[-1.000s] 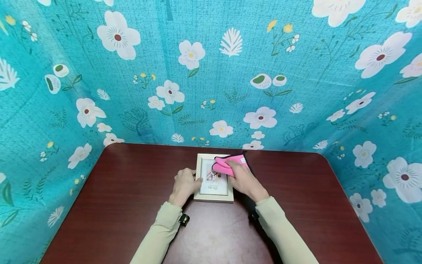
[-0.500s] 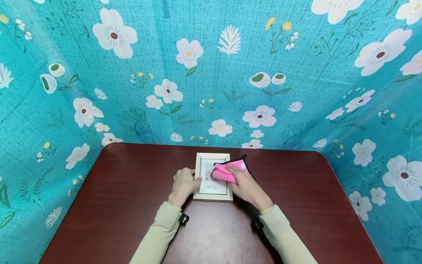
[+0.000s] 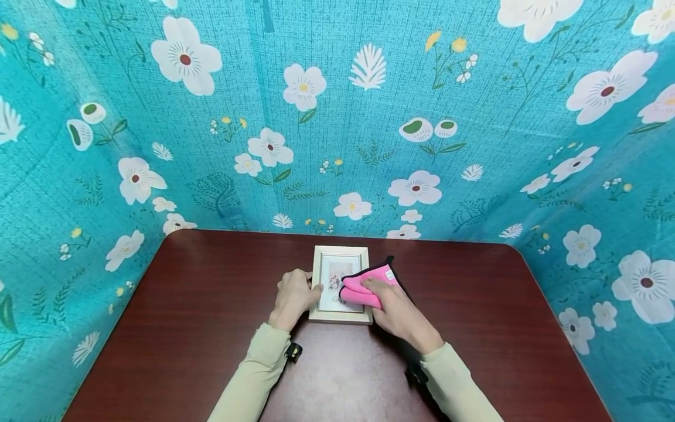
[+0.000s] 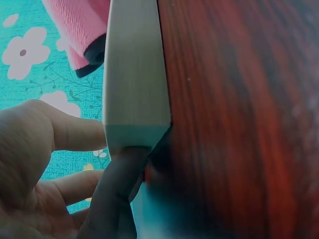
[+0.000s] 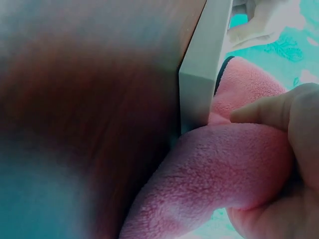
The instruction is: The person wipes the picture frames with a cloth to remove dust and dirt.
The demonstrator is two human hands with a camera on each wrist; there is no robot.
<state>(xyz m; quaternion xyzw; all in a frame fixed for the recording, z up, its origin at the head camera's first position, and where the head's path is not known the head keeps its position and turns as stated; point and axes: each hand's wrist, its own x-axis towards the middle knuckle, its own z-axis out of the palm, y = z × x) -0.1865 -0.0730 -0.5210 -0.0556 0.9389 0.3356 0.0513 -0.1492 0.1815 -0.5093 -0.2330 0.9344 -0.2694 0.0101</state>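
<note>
A cream-rimmed picture frame point(image 3: 315, 305) lies face up on the table, with a flower print and lettering behind its pane. My left hand point(image 3: 292, 298) grips its left edge, thumb over the front. In the left wrist view, fingers of the left hand point(image 4: 30, 164) meet the frame's side point(image 4: 137, 64). My right hand point(image 3: 396, 309) holds a folded pink cloth point(image 3: 369, 280) with black edging against the lower right of the pane, covering part of the lettering. Up close, the right wrist view shows the fluffy cloth point(image 5: 214, 169) bunched under the thumb and over the frame's edge point(image 5: 202, 74).
The dark red-brown table point(image 3: 221, 281) has rounded far corners and a glossy patch near its front. Behind and at both sides hangs a turquoise flowered curtain point(image 3: 337, 146). A small black device point(image 3: 293, 352) sits at the left wrist.
My right hand has slid the pink cloth down the pane toward the near edge, uncovering the upper right of the frame. The left hand and the frame stay nearly in place.
</note>
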